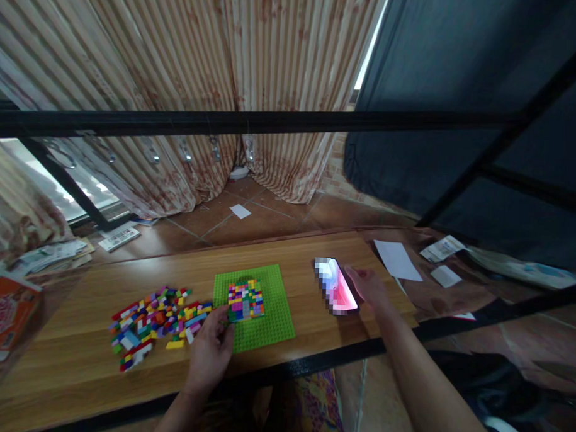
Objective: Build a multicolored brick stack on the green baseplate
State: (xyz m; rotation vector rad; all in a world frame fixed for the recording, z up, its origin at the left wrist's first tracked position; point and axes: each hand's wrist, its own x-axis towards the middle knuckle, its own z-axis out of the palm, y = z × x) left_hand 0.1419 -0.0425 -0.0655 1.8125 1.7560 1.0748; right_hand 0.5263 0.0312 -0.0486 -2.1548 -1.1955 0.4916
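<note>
A green studded baseplate [277, 316] lies on the wooden table, carrying a low, flat build of many small coloured toy bricks [246, 299]. My left hand [212, 346] is at the baseplate's front left, fingers curled by the near left corner of the build. Whatever lies between those fingertips is too small or hidden to make out. To the right lies a smartphone [339, 290] with a lit pink and white screen, partly blurred into blocks. My right hand [367, 285] is just beside its right edge, fingers stretched out and holding nothing.
Loose toy bricks [159, 318] are heaped left of the baseplate. A black metal bar [311, 366] runs along the front edge of the table [75, 360], and another bar [272, 122] crosses beyond it. Paper sheets [398, 260] and an orange box [5, 313] lie around.
</note>
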